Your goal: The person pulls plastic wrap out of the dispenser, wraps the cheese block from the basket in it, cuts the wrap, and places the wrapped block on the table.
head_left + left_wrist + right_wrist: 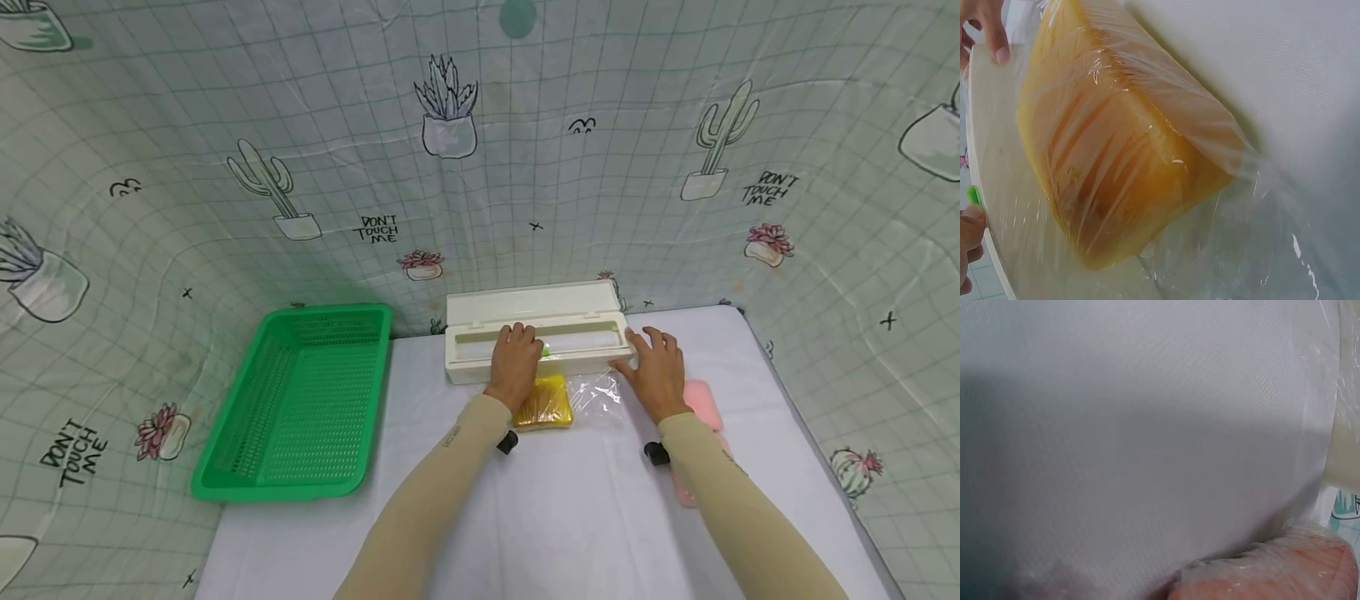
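A white cling film dispenser (540,368) stands at the back of the table with its lid raised. My left hand (516,367) is at its front edge, thumb and fingers pinching a small green slider (974,195), as the left wrist view shows. At the dispenser's right end my right hand (656,371) grips the corner, thumb at the front and fingers over the end. A yellow block (546,403) lies under clear film just in front of the dispenser, below my left hand. Loose clear film (596,398) spreads to the right of the block.
A green plastic basket (315,417) stands at the left. Several pink pieces (703,404) lie partly hidden under my right forearm; a film-covered pinkish piece (1272,575) shows in the right wrist view. Behind the table hangs a cactus-print cloth (525,192).
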Available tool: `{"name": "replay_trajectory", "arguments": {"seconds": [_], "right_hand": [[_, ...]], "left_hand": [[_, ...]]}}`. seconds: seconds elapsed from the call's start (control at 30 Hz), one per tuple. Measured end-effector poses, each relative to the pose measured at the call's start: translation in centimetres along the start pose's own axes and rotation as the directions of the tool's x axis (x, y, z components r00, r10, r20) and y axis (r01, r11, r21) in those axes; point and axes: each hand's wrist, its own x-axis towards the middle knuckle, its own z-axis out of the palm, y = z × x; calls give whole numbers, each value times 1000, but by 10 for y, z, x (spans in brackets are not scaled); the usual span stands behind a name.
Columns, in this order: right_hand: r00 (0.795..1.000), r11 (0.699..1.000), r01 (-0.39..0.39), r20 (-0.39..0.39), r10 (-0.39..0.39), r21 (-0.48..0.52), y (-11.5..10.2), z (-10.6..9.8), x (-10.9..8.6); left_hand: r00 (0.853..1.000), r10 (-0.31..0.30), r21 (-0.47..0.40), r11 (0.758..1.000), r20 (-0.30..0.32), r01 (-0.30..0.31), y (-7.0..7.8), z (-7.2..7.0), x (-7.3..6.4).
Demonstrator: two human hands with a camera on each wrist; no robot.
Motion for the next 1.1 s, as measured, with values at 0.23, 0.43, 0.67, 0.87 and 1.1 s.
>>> {"name": "replay_trajectory", "arguments": {"seconds": [0.23, 0.43, 0.67, 0.87, 1.1], "right_hand": [[1000, 1000, -18, 21, 18, -3, -1, 0, 0], [999, 1000, -28, 33, 28, -3, -3, -1, 0], [999, 1000, -26, 30, 26, 2, -1, 0, 1], [1000, 1000, -18, 21, 18, 4, 0, 1, 1], [999, 1000, -31, 41, 31, -1, 1, -2, 1]], "left_hand": [[1000, 3, 6, 1000, 23, -3, -2, -1, -3], [1000, 8, 14, 1000, -3, -8, -5, 1, -4], [1000, 21, -9, 1000, -5, -21, -7, 3, -4], [1000, 10, -39, 999, -4, -10, -10, 4, -5], [1000, 5, -50, 999, -10, -5, -19, 6, -9]]}}
